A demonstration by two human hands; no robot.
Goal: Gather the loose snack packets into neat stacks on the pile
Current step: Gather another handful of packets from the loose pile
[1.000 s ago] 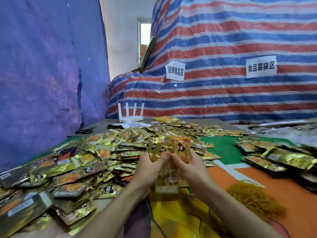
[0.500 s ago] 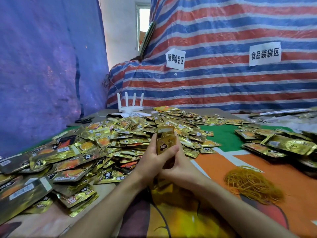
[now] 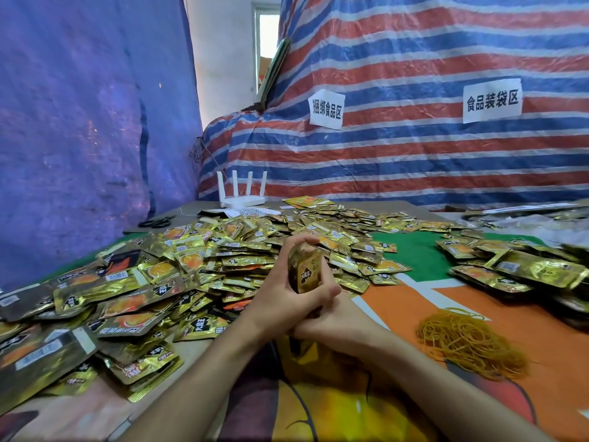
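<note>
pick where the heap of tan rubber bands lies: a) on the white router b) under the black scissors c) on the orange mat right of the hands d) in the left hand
c: the heap of tan rubber bands lies on the orange mat, right of the right hand

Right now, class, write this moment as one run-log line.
left hand: grips packet stack; right hand: beneath, grip hidden; loose packets: heaped left; rubber bands: untouched

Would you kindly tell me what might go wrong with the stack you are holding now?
The stack stands upright between the left hand and right hand; the glossy packets might slide apart. Any that drop could land in the loose pile beside it and mix in. The rubber bands lie off to the right, so reaching them would leave a one-handed grip.
</note>
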